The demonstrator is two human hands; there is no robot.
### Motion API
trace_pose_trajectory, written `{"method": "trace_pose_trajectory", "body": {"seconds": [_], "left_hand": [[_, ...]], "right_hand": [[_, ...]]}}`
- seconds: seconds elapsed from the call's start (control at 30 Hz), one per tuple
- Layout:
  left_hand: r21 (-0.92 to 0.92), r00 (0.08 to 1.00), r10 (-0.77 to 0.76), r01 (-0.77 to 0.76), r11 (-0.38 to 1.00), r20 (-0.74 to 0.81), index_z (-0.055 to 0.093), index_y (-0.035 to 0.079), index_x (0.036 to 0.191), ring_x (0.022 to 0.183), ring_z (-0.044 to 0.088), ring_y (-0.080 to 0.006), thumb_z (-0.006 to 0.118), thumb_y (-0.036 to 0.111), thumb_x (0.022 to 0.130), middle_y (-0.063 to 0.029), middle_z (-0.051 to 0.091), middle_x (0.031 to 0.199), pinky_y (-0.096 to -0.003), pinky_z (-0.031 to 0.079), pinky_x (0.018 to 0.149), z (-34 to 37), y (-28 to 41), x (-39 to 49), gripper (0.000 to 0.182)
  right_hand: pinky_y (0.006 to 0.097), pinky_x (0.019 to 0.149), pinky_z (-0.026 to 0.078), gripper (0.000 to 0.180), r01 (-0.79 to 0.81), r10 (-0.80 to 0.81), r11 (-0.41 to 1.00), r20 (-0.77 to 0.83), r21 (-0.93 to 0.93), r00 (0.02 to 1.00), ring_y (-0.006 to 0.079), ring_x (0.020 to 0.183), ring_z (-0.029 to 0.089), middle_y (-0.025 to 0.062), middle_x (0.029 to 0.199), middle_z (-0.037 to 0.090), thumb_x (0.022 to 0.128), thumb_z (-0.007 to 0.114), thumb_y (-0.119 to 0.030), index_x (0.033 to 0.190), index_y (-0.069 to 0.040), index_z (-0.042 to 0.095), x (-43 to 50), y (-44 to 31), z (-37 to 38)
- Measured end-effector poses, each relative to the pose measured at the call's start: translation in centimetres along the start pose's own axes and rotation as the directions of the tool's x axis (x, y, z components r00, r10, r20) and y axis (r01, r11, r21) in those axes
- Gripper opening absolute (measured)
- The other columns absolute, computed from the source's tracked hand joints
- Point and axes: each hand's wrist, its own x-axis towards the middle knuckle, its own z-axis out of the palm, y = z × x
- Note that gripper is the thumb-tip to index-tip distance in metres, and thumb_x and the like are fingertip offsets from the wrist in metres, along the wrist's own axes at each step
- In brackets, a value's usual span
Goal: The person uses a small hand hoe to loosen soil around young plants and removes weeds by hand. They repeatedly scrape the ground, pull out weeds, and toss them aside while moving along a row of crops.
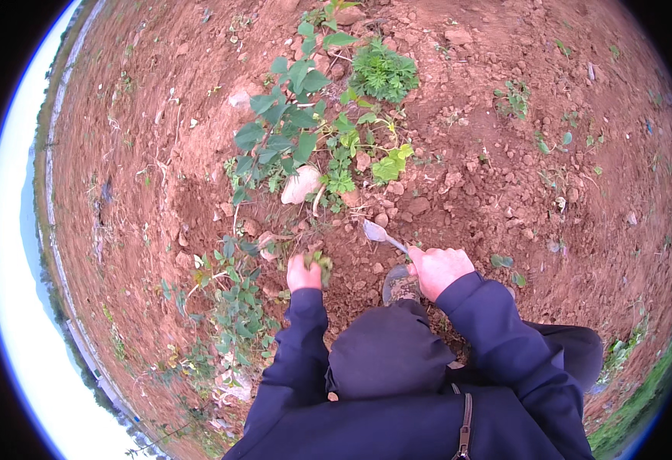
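My right hand (440, 270) grips the handle of a small metal trowel (376, 231). The blade points up and left, close to the reddish soil; whether it touches the ground I cannot tell. To the left, my left hand (303, 274) is closed around a small tuft of green weeds (325, 268), with leaves sticking out past the thumb. Just beyond both hands stand a pale stone (301, 184) and a low leafy weed (340, 177). Loose clods lie around the trowel's tip.
A tall leafy shoot (278, 138) rises ahead, beside a bushy green weed (384, 71). Another leafy plant (238, 310) grows left of my left arm. My shoe (399, 285) rests on the soil near my right hand. Small seedlings (508, 270) dot the right side.
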Motion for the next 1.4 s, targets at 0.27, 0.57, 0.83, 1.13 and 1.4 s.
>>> {"method": "trace_pose_trajectory", "body": {"seconds": [0.27, 0.57, 0.83, 1.13, 1.4], "left_hand": [[0.254, 0.963, 0.017, -0.088, 0.963, 0.27, 0.062, 0.006, 0.111, 0.103, 0.067, -0.037, 0.068, 0.017, 0.081, -0.0161, 0.066, 0.116, -0.0465, 0.055, 0.087, 2.8, 4.4, 7.3, 0.032], [0.237, 0.978, -0.036, -0.014, 0.971, 0.204, 0.06, 0.008, 0.105, 0.094, 0.067, -0.0409, 0.064, 0.019, 0.089, -0.0191, 0.068, 0.104, -0.0504, 0.054, 0.08, 4.6, 1.2, 8.5, 0.02], [0.115, 1.0, 0.027, -0.025, 0.993, -0.013, 0.064, 0.009, 0.098, 0.089, 0.065, -0.0389, 0.062, 0.014, 0.091, -0.0162, 0.066, 0.092, -0.047, 0.053, 0.076, 3.2, -4.5, 3.1, 0.009], [0.055, 0.989, 0.137, -0.134, 0.989, -0.047, 0.065, 0.01, 0.101, 0.086, 0.065, -0.0385, 0.064, 0.011, 0.089, -0.0148, 0.065, 0.093, -0.0469, 0.053, 0.074, 1.6, -1.3, 3.5, 0.011], [0.313, 0.981, -0.132, 0.082, 0.946, 0.143, 0.066, 0.011, 0.101, 0.094, 0.07, -0.0369, 0.062, 0.013, 0.09, -0.0164, 0.07, 0.102, -0.048, 0.055, 0.082, 2.2, 5.1, 14.1, 0.012]], "right_hand": [[0.0485, 0.069, 0.054, 0.02, -0.016, 0.016, 1.0, 0.009, 0.01, 1.0, 0.0345, 0.079, 0.072, 0.0147, 0.082, 0.072, 0.098, 0.055, -0.027, 0.103, -0.008, 0.06, 0.6, -0.2, 1.1], [0.0487, 0.069, 0.054, 0.018, -0.033, 0.033, 0.999, -0.008, -0.001, 0.999, 0.0347, 0.079, 0.072, 0.0141, 0.082, 0.072, 0.097, 0.056, -0.026, 0.104, -0.01, 0.06, 0.9, -0.4, 1.6], [0.0495, 0.069, 0.054, 0.018, -0.034, 0.034, 0.999, -0.005, -0.013, 0.999, 0.035, 0.08, 0.071, 0.0133, 0.085, 0.072, 0.095, 0.058, -0.025, 0.106, -0.01, 0.06, 0.9, -0.2, 1.7], [0.0504, 0.069, 0.053, 0.017, -0.043, 0.043, 0.999, -0.016, -0.005, 0.999, 0.0358, 0.08, 0.071, 0.0137, 0.085, 0.071, 0.095, 0.058, -0.026, 0.105, -0.012, 0.059, 0.9, -0.1, 1.8], [0.0504, 0.068, 0.053, 0.018, -0.033, 0.032, 0.999, -0.04, -0.019, 0.999, 0.0363, 0.079, 0.071, 0.0148, 0.084, 0.071, 0.097, 0.057, -0.026, 0.105, -0.011, 0.059, 1.2, -0.2, 2.4]]}}
